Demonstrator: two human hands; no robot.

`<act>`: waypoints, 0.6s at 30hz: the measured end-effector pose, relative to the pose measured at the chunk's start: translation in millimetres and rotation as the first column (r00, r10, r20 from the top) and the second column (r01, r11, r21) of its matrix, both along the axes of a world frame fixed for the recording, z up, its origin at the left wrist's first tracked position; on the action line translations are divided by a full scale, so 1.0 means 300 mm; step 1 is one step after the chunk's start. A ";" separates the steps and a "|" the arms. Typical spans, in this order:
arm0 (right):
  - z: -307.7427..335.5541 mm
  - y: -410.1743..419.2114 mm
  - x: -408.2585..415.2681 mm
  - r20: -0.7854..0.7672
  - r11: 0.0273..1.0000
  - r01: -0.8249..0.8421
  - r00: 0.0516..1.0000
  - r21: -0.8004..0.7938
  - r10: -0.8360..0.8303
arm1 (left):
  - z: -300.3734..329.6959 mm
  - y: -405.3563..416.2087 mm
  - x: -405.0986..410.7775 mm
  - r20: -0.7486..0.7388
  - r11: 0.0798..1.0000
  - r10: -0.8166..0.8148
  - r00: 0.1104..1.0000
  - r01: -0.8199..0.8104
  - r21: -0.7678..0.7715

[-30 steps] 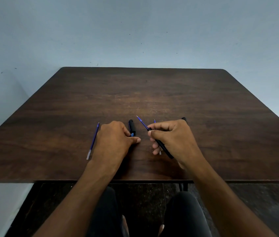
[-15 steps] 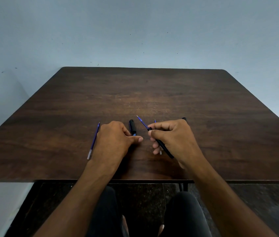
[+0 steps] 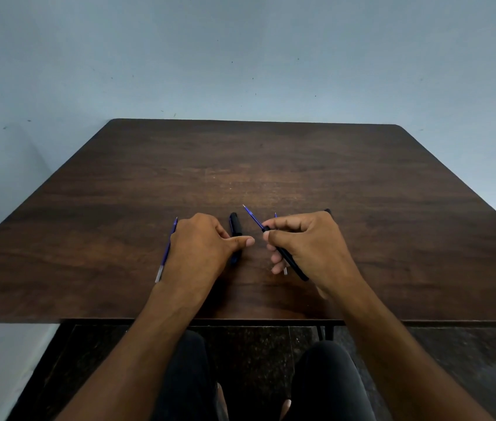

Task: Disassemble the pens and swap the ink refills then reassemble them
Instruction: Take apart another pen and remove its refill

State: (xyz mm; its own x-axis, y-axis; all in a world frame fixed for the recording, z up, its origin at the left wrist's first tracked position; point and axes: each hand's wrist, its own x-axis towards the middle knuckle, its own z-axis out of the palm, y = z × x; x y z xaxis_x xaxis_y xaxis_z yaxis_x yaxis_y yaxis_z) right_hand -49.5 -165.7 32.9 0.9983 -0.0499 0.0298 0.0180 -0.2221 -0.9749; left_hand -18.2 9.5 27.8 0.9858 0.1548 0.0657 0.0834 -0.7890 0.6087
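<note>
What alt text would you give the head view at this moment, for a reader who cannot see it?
The right hand grips a black pen barrel with a blue refill sticking out of its far end, above a dark wooden table. The left hand rests on the table beside another black pen part; a loose blue refill lies to its left.

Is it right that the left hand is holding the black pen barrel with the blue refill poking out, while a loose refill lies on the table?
Not quite: the head view shows the right hand holding that black pen barrel with the blue refill poking out. The loose refill does lie on the table, beside the left hand.
</note>
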 end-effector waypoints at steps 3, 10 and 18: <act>0.000 -0.001 0.002 0.001 1.000 -0.003 1.000 0.019 0.003 | 0.006 0.014 -0.004 0.063 0.996 0.015 0.998 -0.009 -0.087; -0.006 0.016 0.004 0.033 0.997 -0.040 0.999 0.070 0.038 | 0.021 0.020 -0.026 0.189 0.884 -0.055 0.980 0.135 -0.447; -0.019 0.029 0.006 0.066 0.996 -0.066 0.996 0.064 0.062 | 0.035 0.008 -0.032 0.105 0.638 -0.149 0.983 0.177 -0.750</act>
